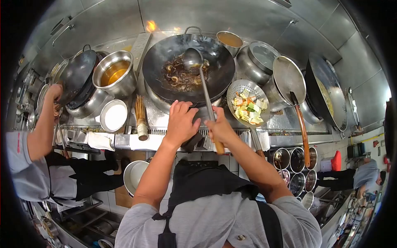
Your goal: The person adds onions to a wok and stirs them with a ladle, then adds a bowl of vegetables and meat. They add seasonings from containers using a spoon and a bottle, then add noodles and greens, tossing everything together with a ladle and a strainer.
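My right hand [220, 126] is wrapped round the handle of a long ladle [205, 89], whose bowl rests over dark, saucy food [180, 77] in a large black wok [155, 49]. At the wok's near edge is my left hand [182, 123], its fingers bent over the rim area; whether it grips a cloth or the wok's handle is hidden. Just right of the wok, a perforated strainer [265, 108] holds cut vegetables [250, 108]. Steam rises from the wok.
Flames [151, 26] show behind the wok. On the left are a pot of amber liquid [115, 72], a white-filled bowl [114, 116] and a bamboo brush [141, 120]. A co-worker's hand [53, 91] is at far left. A mesh skimmer [289, 78] lies right.
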`<action>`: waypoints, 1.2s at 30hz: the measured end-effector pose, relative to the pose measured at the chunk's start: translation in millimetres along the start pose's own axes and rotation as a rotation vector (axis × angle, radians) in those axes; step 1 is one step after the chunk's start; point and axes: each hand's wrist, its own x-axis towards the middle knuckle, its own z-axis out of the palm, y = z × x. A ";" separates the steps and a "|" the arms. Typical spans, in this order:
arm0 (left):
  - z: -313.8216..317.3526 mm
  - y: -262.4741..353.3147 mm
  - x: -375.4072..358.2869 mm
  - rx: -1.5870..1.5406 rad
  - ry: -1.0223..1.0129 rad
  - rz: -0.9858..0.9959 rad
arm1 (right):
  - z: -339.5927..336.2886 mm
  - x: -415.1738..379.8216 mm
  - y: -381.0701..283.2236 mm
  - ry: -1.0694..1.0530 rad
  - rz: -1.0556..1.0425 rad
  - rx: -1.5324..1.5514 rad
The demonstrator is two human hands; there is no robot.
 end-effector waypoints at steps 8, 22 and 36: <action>-2.0 -1.2 0.9 0.026 0.001 0.011 | -46.4 20.9 11.8 0.208 -0.328 -0.315; -0.6 -19.1 13.3 -0.012 -0.054 0.015 | -22.6 -41.9 52.4 0.128 -0.140 -0.241; 3.5 104.0 66.7 -1.657 -0.451 -0.489 | 17.6 -125.1 25.0 0.010 -0.473 0.510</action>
